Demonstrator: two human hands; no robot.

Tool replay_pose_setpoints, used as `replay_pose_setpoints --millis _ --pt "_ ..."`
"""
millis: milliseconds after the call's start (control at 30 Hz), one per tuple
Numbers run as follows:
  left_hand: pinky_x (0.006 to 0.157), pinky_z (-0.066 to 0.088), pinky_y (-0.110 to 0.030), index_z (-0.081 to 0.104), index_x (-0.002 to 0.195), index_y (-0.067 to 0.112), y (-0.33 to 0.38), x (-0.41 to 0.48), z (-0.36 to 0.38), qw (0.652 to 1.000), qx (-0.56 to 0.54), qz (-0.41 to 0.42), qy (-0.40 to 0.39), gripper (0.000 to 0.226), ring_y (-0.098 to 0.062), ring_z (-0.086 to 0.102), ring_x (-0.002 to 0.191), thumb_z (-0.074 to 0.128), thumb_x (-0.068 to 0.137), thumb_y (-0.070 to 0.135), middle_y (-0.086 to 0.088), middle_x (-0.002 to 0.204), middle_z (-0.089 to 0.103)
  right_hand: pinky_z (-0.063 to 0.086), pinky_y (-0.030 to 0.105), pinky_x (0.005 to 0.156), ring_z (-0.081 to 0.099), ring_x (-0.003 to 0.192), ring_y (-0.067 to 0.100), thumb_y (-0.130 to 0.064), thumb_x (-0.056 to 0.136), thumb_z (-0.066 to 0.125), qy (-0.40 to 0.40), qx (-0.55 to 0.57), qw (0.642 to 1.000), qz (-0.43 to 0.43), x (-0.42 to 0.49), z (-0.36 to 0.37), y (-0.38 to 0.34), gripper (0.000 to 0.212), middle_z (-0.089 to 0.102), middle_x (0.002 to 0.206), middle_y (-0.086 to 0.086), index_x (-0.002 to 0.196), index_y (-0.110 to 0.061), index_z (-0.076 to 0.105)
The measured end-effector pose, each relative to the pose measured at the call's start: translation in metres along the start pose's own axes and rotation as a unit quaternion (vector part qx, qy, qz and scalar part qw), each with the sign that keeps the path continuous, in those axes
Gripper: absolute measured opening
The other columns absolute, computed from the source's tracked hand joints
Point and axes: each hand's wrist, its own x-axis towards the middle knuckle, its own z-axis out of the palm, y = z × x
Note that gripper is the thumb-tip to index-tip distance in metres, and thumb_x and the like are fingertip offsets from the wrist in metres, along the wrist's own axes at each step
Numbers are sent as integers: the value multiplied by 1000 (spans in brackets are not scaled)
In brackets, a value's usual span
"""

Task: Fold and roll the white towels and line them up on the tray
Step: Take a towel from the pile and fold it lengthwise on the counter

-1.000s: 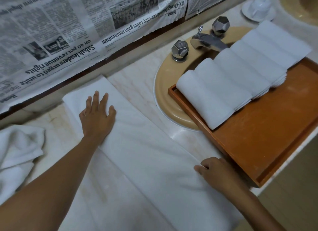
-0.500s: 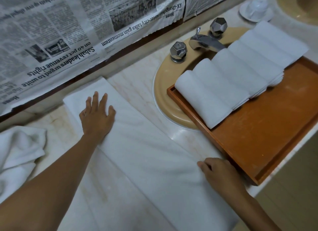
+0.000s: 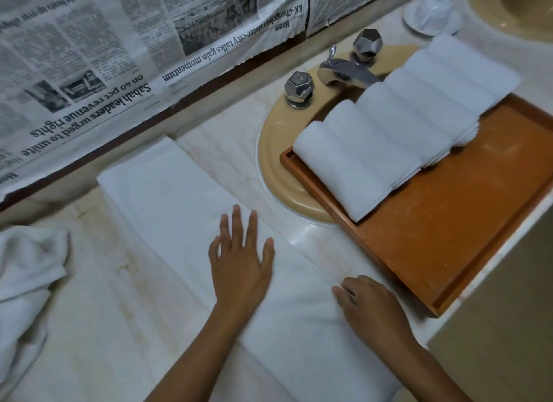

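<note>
At the far left a crumpled towel [image 3: 27, 282] waits on the counter [image 3: 98, 297], well apart from the work. Next to it we find the folded towel [image 3: 167, 198], a long flat strip. Its long axis runs from the far left, by the newspaper-covered wall, to the near right at the counter's front.

Our left hand [image 3: 241, 270] lies on the middle of that strip, palm down, fingers straight and spread, pressing and gripping nothing. Our right hand [image 3: 371, 309] sits at the strip's right-hand long edge, nearer the near end. Its fingers are curled under, and we cannot tell whether they pinch the cloth.

We judge that rolling must start at the near end and travel away along the axis, so both hands sit close to the start. Rightmost, the tray [image 3: 449, 222] holds rolled towels [image 3: 374, 150] in a row, and the right hand is nearer to it.
</note>
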Motion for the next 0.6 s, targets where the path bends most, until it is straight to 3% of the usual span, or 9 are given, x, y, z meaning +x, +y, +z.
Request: replay_pose_setpoints --millis 100,200,267,333,400,533,600 --pt "118 14 -42 14 156 35 -7 16 -2 1000 4 11 8 63 -17 -4 152 13 98 59 6 166 -2 25 29 56 31 55 8 -38 99 50 -90 184 979 -16 -4 1 13 49 31 58 -2 59 -20 28" --pt "117 16 -42 17 156 35 -17 34 -6 1000 11 11 12 63 -17 0 152 15 98 60 6 166 3 23 27 56 28 49 4 -41 97 54 -198 222 954 -29 -4 -7 27 53 28 53 -7 54 -23 28" --pt "117 15 -42 16 156 35 -23 45 -9 1000 14 10 9 64 -18 1 152 14 97 61 6 166 4 34 27 60 43 51 2 -51 90 61 -271 237 933 -27 -4 -16 35 48 45 55 -10 56 -23 43" --pt "116 17 -43 18 155 35 -29 56 -12 1000 19 7 17 65 -19 4 152 15 96 61 5 166 7 51 30 79 66 78 4 -69 72 70 -327 235 915 5 -4 -23 39 49 71 85 -12 85 -22 67" --pt "115 18 -43 20 155 34 -36 64 -17 1000 20 3 21 63 -19 6 151 18 97 60 4 165 9 53 34 93 68 97 8 -78 59 73 -360 209 909 23 -5 -31 37 74 71 107 -12 111 -26 66" --pt "115 17 -45 22 154 33 -46 77 -22 1000 16 8 20 58 -20 7 151 29 101 55 4 165 10 53 33 88 69 94 16 -81 52 73 -379 222 898 -18 -6 -40 31 82 74 100 -4 104 -18 71" --pt "114 19 -46 25 154 32 -49 82 -23 999 19 11 29 58 -22 10 150 31 101 53 2 165 13 51 38 85 69 95 30 -75 62 73 -365 238 899 -49 -12 -45 29 80 74 102 8 102 -6 72"
